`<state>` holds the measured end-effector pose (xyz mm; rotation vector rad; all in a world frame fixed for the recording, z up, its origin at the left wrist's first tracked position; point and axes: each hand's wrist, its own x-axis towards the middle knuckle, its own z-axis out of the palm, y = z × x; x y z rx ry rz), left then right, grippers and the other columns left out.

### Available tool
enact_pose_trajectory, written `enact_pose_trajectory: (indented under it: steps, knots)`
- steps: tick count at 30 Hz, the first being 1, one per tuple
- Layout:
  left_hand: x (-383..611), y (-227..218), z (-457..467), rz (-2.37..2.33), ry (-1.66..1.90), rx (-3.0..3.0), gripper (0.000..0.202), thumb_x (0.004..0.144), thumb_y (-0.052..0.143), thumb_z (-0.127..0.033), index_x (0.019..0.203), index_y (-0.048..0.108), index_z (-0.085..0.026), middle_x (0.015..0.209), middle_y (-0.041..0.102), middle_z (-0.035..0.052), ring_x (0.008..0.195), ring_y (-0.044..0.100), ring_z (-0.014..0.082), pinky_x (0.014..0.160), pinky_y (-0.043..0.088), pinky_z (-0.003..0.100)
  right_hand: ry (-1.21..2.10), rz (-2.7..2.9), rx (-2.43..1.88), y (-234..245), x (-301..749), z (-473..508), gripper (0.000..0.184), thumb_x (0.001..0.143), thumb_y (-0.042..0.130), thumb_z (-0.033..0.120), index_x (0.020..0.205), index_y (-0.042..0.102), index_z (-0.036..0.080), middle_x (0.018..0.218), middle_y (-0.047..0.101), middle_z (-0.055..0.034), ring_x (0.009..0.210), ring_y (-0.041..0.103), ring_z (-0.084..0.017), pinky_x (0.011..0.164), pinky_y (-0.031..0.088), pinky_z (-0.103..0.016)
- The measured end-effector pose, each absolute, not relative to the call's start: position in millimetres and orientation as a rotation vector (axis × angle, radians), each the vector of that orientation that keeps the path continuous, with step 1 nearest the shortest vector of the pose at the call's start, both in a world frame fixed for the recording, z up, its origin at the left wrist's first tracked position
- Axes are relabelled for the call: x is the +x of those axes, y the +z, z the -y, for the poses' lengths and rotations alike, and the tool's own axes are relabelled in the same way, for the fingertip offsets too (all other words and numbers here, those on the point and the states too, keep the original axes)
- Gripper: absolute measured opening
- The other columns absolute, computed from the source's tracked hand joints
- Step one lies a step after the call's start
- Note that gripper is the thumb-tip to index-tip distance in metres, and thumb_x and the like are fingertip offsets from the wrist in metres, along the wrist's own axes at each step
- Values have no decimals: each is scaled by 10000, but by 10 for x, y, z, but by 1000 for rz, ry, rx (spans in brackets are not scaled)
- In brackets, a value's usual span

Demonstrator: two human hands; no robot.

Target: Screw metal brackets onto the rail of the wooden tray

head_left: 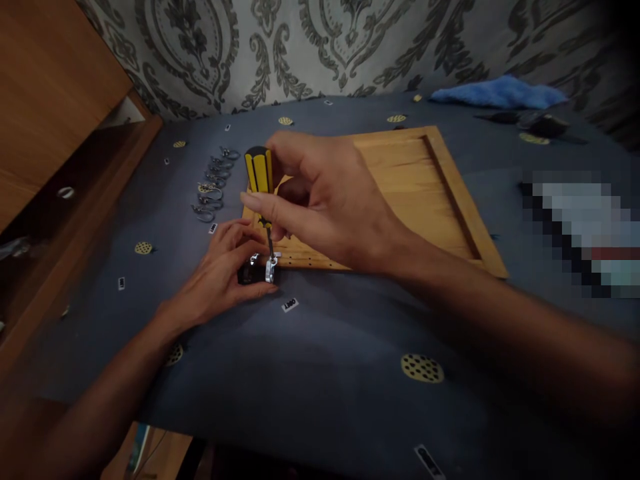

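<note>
My right hand is closed around the handle of a yellow and black screwdriver. The screwdriver stands nearly upright, its tip down at a small shiny metal fitting. That fitting sits at the near left corner of a shallow wooden tray-like panel with a raised rim. My left hand curls around the fitting, thumb in front and fingers behind, closed on it. A dark part shows between its thumb and fingers; its shape is unclear. Several small dark holes run along the panel's near edge.
Several dark wire-like loops lie in a row left of the panel. A blue cloth and a dark object rest at the far right, a blurred-out item nearer. Wooden furniture with an open compartment borders the left.
</note>
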<state>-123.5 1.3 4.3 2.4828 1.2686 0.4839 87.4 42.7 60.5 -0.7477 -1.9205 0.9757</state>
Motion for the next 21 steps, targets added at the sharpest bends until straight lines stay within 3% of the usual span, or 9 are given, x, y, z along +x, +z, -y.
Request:
enact_pose_trajectory:
  steps: [4, 11, 21]
  knots:
    - [-1239, 52, -11, -1271, 459, 2503, 384, 904, 763, -532, 1125, 701, -225, 1353, 600, 97, 1344, 460, 345, 1180, 384, 573, 997, 1919, -764, 547, 847, -433, 234, 946, 679, 265, 835, 483, 203, 838, 562, 11, 730, 576, -114, 631, 487, -229]
    - [-1243, 63, -13, -1258, 454, 2503, 391, 927, 732, -538, 1165, 700, -229, 1339, 603, 108, 1345, 465, 358, 1174, 395, 589, 973, 1938, -645, 489, 856, -467, 222, 939, 650, 333, 855, 493, 201, 836, 548, 4, 750, 545, -134, 659, 490, -263]
    - [-1244, 71, -5, -1294, 427, 2487, 452, 922, 711, -594, 1189, 692, -229, 1349, 597, 101, 1357, 479, 358, 1192, 390, 586, 977, 2035, -593, 520, 875, -465, 249, 972, 633, 242, 814, 443, 209, 798, 510, 23, 755, 549, -119, 684, 486, -242]
